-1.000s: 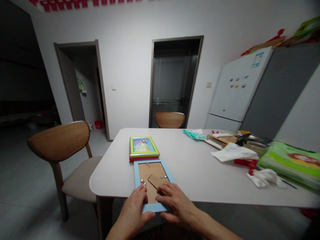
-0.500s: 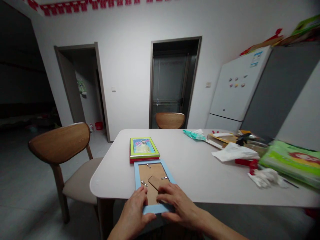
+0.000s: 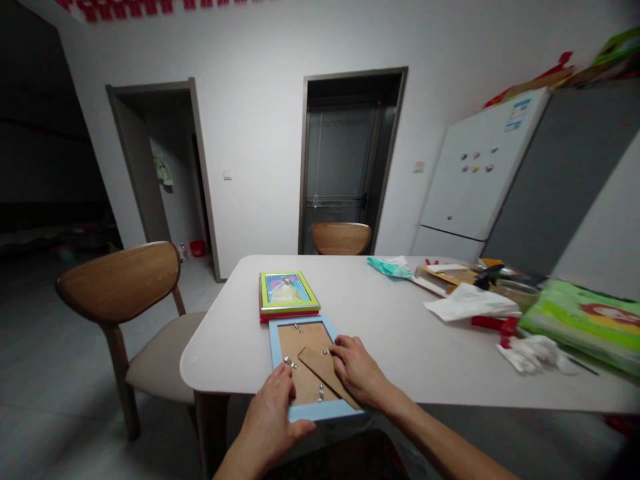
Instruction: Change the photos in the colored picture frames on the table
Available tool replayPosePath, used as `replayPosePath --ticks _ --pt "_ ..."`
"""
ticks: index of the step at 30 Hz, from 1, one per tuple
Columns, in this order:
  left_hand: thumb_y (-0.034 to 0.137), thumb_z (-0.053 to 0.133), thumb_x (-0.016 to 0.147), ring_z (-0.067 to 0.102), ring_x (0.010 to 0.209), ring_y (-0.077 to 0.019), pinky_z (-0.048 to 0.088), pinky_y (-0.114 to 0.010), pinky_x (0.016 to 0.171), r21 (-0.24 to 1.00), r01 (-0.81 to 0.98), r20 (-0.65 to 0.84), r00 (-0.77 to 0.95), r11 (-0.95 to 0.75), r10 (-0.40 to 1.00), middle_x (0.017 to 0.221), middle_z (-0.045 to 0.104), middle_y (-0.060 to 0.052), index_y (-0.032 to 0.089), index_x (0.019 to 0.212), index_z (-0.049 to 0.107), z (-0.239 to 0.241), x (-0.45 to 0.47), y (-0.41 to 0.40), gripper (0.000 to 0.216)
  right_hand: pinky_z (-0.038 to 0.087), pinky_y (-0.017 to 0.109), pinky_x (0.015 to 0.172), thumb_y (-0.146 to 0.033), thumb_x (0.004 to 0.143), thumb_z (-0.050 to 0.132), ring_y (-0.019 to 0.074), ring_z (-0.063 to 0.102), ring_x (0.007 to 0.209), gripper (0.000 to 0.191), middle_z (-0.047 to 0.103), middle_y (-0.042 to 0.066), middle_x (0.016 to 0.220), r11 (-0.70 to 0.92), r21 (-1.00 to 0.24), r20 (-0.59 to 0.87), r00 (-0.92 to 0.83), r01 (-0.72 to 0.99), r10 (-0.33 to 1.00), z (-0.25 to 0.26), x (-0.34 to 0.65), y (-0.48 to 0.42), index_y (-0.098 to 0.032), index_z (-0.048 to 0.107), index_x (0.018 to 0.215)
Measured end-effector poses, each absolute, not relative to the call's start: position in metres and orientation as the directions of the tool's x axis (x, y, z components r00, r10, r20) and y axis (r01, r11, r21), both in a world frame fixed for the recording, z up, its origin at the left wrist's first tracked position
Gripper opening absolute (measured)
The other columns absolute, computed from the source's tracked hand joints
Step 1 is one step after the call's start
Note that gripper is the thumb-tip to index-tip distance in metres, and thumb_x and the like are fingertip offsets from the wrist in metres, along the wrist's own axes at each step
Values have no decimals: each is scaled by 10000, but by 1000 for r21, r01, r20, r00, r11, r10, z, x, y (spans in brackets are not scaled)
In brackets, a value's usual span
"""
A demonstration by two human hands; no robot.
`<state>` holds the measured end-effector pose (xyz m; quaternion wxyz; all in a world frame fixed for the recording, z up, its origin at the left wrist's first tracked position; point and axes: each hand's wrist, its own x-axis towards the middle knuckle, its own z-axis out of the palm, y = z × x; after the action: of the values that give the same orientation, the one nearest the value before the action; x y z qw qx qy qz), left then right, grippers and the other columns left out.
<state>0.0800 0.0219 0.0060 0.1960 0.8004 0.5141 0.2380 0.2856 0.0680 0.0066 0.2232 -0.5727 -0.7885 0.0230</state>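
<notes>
A light blue picture frame (image 3: 327, 411) lies face down at the table's front edge, its brown backing board (image 3: 305, 335) and hinged stand (image 3: 324, 373) uppermost. Small metal clips (image 3: 321, 392) sit around the backing. My left hand (image 3: 270, 408) grips the near left corner, thumb at the front border and fingers along the left side. On the right border, my right hand (image 3: 361, 373) is closed with bent fingers at the clip there, which its fingertips partly hide. Just beyond the blue frame rests a green picture frame (image 3: 289, 292), stacked on a red frame (image 3: 265, 320).
Along the right of the white table (image 3: 380, 333) are a green plastic package (image 3: 585, 327), white gloves (image 3: 537, 353), white paper (image 3: 470, 303) and a teal wrapper (image 3: 390, 268). Wooden chairs stand at the left (image 3: 120, 280) and the far side (image 3: 341, 239).
My right hand has moved from the clip at the near border to the one on the right border, uncovering the near clip. My left hand keeps its hold on the corner.
</notes>
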Motion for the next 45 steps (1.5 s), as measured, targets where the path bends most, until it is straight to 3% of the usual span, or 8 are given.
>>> replayPosePath --ticks 9,20,30,39,45 --pt "277 693 502 326 1194 -225 290 -378 977 568 731 168 347 -378 923 1237 452 -97 190 794 534 8 81 21 343 309 290 804 -117 718 374 183 394 864 233 472 78 892 320 -278 335 -221 906 916 3 286 74 -141 577 830" --pt "279 699 492 349 1178 -225 310 -367 955 583 719 176 343 -379 923 1219 462 -98 190 820 524 9 81 20 382 345 244 714 -150 722 387 141 450 772 156 461 56 819 263 -374 324 -140 889 935 -3 290 87 -139 543 718" --pt "240 720 469 420 1117 -238 350 -351 912 586 696 219 355 -414 909 1149 512 -95 194 787 490 9 78 19 394 370 232 731 -186 712 423 136 483 782 145 492 51 837 309 -448 323 -171 839 931 0 294 80 -162 566 710" --pt "234 706 477 411 1123 -231 341 -355 918 606 678 215 364 -416 906 1164 498 -87 198 738 492 3 78 21 339 358 215 672 -138 649 435 138 517 727 176 561 46 738 114 -435 272 9 893 962 2 290 88 -163 607 676" --pt "239 717 468 395 1138 -226 332 -344 927 606 679 220 358 -415 907 1167 498 -87 197 751 502 2 76 22 358 350 220 631 -148 652 438 143 515 704 170 581 48 741 90 -406 256 19 910 966 5 289 88 -166 602 687"
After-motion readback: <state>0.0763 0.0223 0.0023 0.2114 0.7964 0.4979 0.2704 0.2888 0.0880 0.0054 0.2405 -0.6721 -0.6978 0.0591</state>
